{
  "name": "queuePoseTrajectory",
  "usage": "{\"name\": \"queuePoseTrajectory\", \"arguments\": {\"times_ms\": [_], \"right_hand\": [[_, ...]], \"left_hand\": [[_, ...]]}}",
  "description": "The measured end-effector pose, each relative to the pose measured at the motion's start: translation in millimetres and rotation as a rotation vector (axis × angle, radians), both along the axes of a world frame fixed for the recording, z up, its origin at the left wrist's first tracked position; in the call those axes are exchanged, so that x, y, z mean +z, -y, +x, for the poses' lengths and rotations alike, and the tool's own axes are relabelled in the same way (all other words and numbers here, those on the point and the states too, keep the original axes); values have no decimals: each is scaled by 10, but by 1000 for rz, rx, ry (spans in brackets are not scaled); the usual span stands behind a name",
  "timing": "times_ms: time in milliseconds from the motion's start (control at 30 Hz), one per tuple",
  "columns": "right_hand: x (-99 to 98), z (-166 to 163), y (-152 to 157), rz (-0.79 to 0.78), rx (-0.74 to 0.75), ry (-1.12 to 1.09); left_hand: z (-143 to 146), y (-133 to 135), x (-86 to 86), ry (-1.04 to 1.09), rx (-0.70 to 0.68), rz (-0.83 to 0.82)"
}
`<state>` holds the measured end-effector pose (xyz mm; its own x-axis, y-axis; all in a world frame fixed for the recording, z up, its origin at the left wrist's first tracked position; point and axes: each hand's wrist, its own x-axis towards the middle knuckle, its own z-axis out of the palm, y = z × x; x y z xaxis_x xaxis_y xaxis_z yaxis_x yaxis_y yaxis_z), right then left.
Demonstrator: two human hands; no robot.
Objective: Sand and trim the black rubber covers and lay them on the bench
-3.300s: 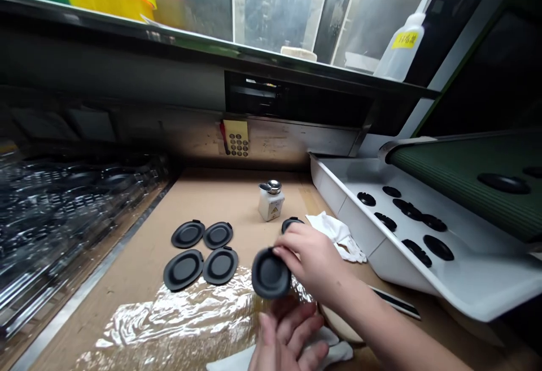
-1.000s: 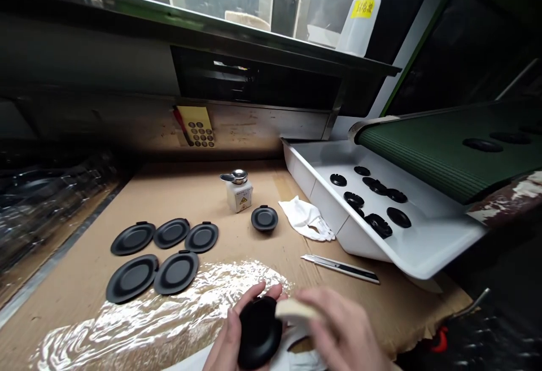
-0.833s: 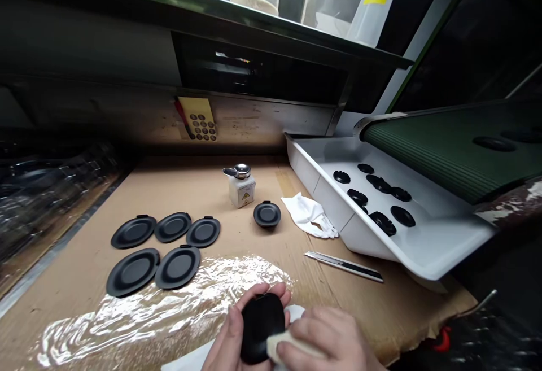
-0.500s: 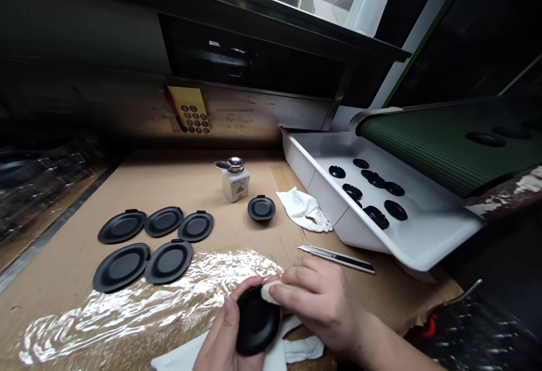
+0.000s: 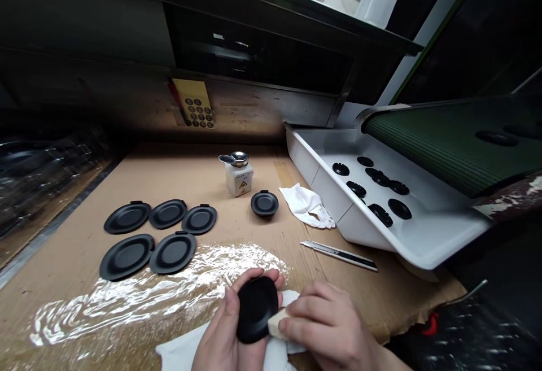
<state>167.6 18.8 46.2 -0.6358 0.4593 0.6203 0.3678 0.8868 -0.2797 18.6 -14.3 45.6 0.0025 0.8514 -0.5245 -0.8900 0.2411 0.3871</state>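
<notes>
Closest to me, my left hand (image 5: 222,334) curls around a black cap (image 5: 255,309), fingers closed behind it and fingertips showing over its top edge, so the cap stands tilted with its smooth dark face toward me, low in the middle of the view. My right hand (image 5: 332,326) is just beside it, fingers pressed together and pinching a pale pad (image 5: 276,323) whose end touches the cap's lower right edge. Under both hands lies a white cloth (image 5: 182,354), partly hidden by my wrists. Just beyond is a crumpled clear film (image 5: 148,297) spread over the cardboard sheet (image 5: 203,173) that covers the bench. To the right of the film a slim utility knife (image 5: 339,255) lies flat on the cardboard. Further out on the left, five black lids (image 5: 173,252) lie flat in two rows, three behind and two in front, close together. Near the middle sit a single small black cap (image 5: 265,203), hollow side up, and a crumpled white glove (image 5: 307,206) just to its right. Behind them stands a small white bottle (image 5: 239,174) with a metal top. On the right a white tray (image 5: 423,241) holds several black parts (image 5: 381,182), and a green belt (image 5: 444,145) slopes toward it. A yellow card (image 5: 195,103) hangs on the back wall.
</notes>
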Motion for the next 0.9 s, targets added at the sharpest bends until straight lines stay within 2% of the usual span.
{"name": "queuePoseTrajectory", "arguments": {"times_ms": [167, 367, 533, 667, 800, 900], "right_hand": [[4, -229, 81, 90, -24, -44], [100, 1, 27, -16, -28, 126], [107, -200, 64, 95, -24, 85], [121, -459, 27, 0, -107, 10], [107, -525, 4, -116, -241, -58], [80, -480, 67, -125, -171, -71]], "left_hand": [[13, 7, -9, 1, 1, 37], [5, 17, -4, -21, -5, 32], [4, 20, 7, 15, -21, 44], [23, 25, -5, 47, 34, 76], [27, 25, -22, 91, 29, 104], [18, 24, 9, 68, 32, 77]]}}
